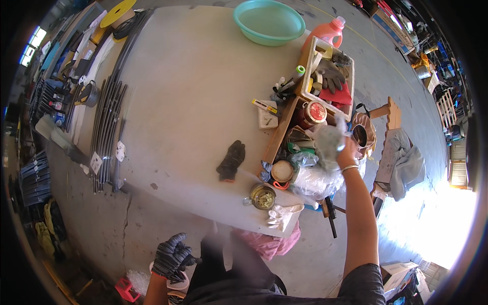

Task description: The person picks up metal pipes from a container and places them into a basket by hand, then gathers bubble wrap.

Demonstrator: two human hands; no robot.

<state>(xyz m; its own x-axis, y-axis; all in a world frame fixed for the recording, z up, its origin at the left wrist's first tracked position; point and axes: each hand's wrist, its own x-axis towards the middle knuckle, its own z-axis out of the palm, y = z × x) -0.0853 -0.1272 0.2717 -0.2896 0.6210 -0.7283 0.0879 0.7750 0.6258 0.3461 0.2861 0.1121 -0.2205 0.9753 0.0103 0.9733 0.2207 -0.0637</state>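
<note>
My left hand (pixel 174 257), in a dark grey knitted glove with a red cuff, hangs below the table's near edge. Its fingers are loosely bent and apart, with nothing visible in them. My bare right hand (pixel 348 154), a band at its wrist, reaches over the cardboard box (pixel 277 133) at the table's right side. Its fingers are closed around a translucent pale container (pixel 330 141), blurred, its kind unclear. Clear plastic wrap (pixel 317 180) lies beneath that hand. A matching dark glove (pixel 232 160) rests flat on the table, left of the box.
A glass mug (pixel 263 197) and a white glove (pixel 282 217) sit near the table's front corner. Behind the box stand a foam box (pixel 311 90), a pink jug (pixel 328 33) and a green basin (pixel 268 23). Dark rods (pixel 108 129) line the left.
</note>
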